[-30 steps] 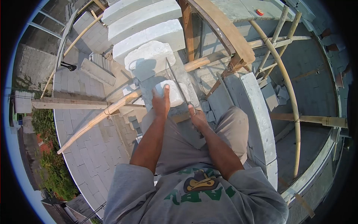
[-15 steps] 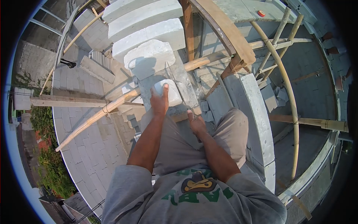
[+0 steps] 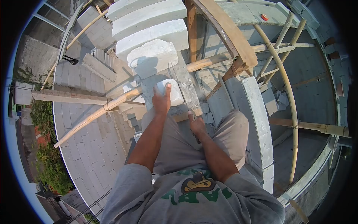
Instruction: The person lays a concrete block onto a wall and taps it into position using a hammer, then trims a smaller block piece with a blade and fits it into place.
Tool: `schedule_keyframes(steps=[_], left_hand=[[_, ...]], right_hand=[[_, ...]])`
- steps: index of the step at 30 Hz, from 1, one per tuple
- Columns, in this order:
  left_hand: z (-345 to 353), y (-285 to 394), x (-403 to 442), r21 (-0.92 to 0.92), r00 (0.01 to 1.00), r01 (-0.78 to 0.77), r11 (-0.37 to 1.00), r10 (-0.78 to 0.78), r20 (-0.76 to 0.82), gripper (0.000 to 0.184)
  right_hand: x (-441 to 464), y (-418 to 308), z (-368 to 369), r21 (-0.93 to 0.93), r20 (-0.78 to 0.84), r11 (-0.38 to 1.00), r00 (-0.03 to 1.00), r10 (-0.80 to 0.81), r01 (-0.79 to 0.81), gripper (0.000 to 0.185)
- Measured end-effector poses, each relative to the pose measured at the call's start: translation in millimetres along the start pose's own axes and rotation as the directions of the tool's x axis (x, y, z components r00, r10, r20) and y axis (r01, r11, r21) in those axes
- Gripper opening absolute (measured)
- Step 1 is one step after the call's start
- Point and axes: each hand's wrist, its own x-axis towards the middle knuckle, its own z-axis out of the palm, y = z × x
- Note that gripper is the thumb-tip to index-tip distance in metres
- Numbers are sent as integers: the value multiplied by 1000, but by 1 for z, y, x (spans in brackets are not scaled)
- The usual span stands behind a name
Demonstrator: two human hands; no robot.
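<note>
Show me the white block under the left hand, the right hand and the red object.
White block [image 3: 176,94], head view: uncovered top face.
Right hand [image 3: 197,126], head view: back of hand.
Red object [image 3: 264,17], head view: its middle.

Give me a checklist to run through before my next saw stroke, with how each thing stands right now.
1. Small white block steadied: ok, the left hand is on it, thumb on top.
2. Saw gripped: ok, its handle is in the right hand.
3. Left thumb clear of the blade: ok, they look apart, the blade lying along the block's right side.
4. Saw tip clear of the large white block beyond: cannot tell, they overlap in this view.
5. Gloves on: not ok, both hands are bare.
</note>
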Motion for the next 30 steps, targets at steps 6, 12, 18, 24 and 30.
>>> schedule_keyframes(steps=[6, 12, 18, 24, 30], left_hand=[[-1, 2, -3, -53, 998, 53, 997, -51, 37, 69], [-3, 0, -3, -9, 996, 75, 997, -75, 40, 75], [3, 0, 10, 10, 999, 32, 999, -32, 14, 76], [-2, 5, 1, -48, 995, 84, 995, -82, 48, 72], [-6, 13, -2, 12, 992, 113, 994, -113, 59, 72]], right_hand=[[-15, -70, -93, 503, 194, 859, 981, -5, -96, 59], [-10, -78, -98, 569, -217, 712, 911, -351, 410, 54], [-5, -17, -24, 231, 303, 915, 918, 257, -332, 59], [-5, -79, -101, 470, -56, 858, 977, -204, 206, 55], [-1, -19, -37, 333, -35, 929, 987, -160, 162, 56]])
